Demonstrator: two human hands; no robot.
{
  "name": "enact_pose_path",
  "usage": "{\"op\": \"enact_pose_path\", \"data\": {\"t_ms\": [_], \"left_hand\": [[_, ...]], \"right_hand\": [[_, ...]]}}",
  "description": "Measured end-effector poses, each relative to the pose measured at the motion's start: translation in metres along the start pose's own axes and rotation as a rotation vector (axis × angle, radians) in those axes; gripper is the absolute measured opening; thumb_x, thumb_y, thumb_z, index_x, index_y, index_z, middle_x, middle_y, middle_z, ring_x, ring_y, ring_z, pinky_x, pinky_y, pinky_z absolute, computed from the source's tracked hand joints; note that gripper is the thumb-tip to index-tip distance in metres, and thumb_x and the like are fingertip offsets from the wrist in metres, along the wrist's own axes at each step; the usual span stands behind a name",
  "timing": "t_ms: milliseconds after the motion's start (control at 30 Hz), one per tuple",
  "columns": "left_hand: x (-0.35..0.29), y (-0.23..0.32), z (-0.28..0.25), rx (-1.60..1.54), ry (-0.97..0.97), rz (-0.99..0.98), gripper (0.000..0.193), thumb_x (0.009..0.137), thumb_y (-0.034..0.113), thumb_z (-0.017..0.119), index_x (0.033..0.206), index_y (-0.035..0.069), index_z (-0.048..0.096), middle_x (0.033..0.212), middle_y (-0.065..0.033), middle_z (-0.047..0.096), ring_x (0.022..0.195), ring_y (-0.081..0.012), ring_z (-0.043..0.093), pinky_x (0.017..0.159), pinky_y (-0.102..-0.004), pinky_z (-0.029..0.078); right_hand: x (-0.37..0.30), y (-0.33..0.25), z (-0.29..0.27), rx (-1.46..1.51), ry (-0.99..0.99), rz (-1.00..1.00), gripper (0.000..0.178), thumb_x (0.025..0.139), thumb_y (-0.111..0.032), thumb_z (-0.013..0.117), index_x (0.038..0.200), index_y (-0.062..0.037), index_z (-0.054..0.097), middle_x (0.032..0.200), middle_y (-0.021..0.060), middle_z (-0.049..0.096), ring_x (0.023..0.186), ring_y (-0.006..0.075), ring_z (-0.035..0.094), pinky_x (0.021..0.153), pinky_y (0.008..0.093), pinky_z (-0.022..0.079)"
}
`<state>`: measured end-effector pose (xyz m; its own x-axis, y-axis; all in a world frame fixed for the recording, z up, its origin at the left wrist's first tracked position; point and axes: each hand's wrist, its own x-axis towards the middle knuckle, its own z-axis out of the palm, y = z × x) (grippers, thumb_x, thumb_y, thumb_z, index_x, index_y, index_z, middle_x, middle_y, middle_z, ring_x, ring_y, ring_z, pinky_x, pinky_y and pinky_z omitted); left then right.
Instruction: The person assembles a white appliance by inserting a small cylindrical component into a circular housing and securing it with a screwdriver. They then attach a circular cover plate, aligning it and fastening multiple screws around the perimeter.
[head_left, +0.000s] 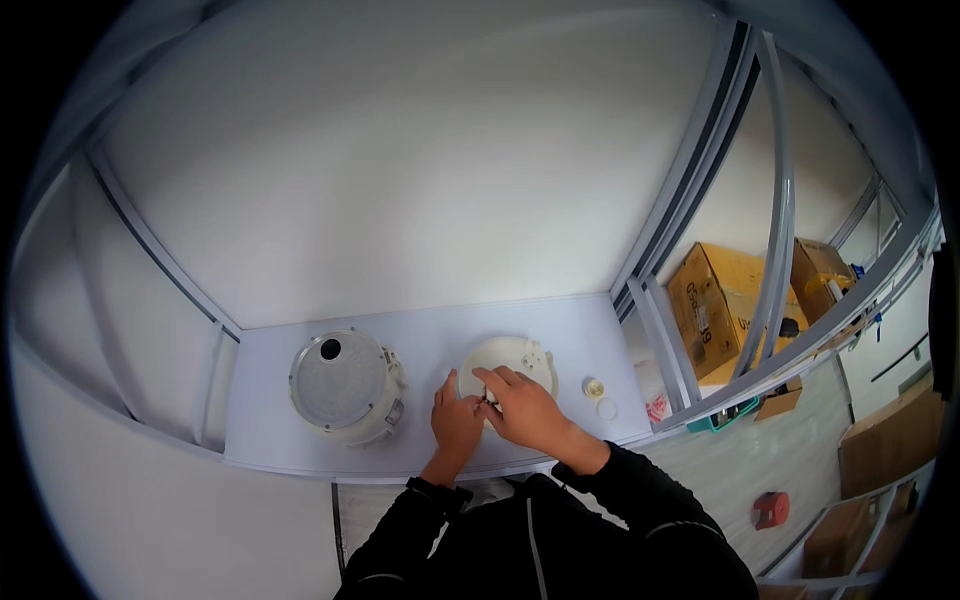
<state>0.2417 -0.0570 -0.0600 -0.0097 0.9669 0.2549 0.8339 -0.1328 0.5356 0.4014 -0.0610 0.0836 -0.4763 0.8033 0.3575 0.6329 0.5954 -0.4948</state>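
Observation:
Both hands meet over the near left edge of a round cream-white plate-like part, which lies on the white table. My left hand has thumb and fingers drawn together at that edge. Against it, my right hand bends its fingers over the same spot. Something small and dark shows between the fingertips, too small and covered to name. To the left stands a white drum-shaped appliance with a grey round top, a black round opening and screws around its rim.
Right of the plate are a small round container with yellowish contents and a pale ring. Grey metal frame posts border the white table. Beyond them are cardboard boxes, a teal bin and a red stool.

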Motion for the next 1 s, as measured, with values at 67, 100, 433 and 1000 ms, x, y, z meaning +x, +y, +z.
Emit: {"op": "enact_pose_path", "data": {"t_ms": [67,100,433,1000], "left_hand": [[0.002,-0.007,0.005,0.065,0.102,0.122,0.018,0.088,0.021,0.077,0.101,0.010,0.083,0.158,-0.0149,0.052,0.144,-0.0410,0.048,0.109,-0.0530,0.047],[0.000,-0.011,0.007,0.070,0.095,0.155,0.016,0.088,0.020,0.078,0.099,0.009,0.082,0.156,-0.0142,0.054,0.144,-0.0404,0.048,0.111,-0.0536,0.045],[0.003,-0.004,0.007,0.110,0.062,0.329,0.011,0.086,0.015,0.076,0.091,0.006,0.072,0.131,-0.0105,0.066,0.133,-0.0367,0.054,0.113,-0.0511,0.040],[0.022,0.066,0.027,-0.227,-0.136,0.497,0.010,0.090,0.015,0.076,0.099,0.013,0.074,0.103,-0.0058,0.068,0.103,-0.0316,0.063,0.097,-0.0465,0.046]], "right_hand": [[0.002,-0.001,-0.002,0.095,0.004,0.036,0.059,0.091,-0.013,0.077,0.145,-0.0073,0.053,0.119,0.0189,0.066,0.100,0.0414,0.069,0.084,0.0468,0.058],[0.002,0.001,-0.003,0.099,0.010,0.041,0.060,0.091,-0.012,0.077,0.146,-0.0072,0.052,0.120,0.0192,0.065,0.100,0.0419,0.069,0.084,0.0470,0.058],[-0.006,0.026,-0.015,0.198,0.230,0.105,0.059,0.092,-0.008,0.076,0.145,-0.0035,0.051,0.122,0.0212,0.065,0.105,0.0430,0.067,0.087,0.0466,0.056],[-0.061,0.063,-0.096,0.087,0.653,0.165,0.055,0.095,-0.006,0.078,0.143,0.0002,0.052,0.125,0.0180,0.069,0.109,0.0288,0.071,0.097,0.0387,0.054]]}}
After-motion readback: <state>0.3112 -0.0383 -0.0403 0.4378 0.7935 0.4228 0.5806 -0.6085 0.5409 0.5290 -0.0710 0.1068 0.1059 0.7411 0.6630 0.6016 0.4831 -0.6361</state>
